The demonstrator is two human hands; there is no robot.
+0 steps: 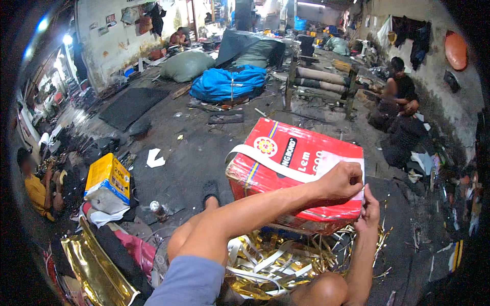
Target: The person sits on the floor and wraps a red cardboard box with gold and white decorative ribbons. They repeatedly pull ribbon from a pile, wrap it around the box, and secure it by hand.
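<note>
A red cardboard box (316, 147) stands before me, its edges wrapped in clear tape. Across its top lies a long white strip (278, 166), one end curling over the left edge and the other running under my left wrist. My left hand (340, 181) is closed in a pinch at the box's right edge, over the strip's end. Just below it, my right hand (368, 209) pinches the same end between thumb and finger; the fingertips are partly hidden. Gold and white strip cuttings (270, 262) lie heaped below the box, between my legs.
A yellow and blue carton (108, 176) stands at left, behind a rolled gold sheet (97, 265). Ahead lie a blue tarpaulin bundle (229, 83) and fabric rolls on a rack (321, 81). People sit working on the right (400, 94) and left (38, 188).
</note>
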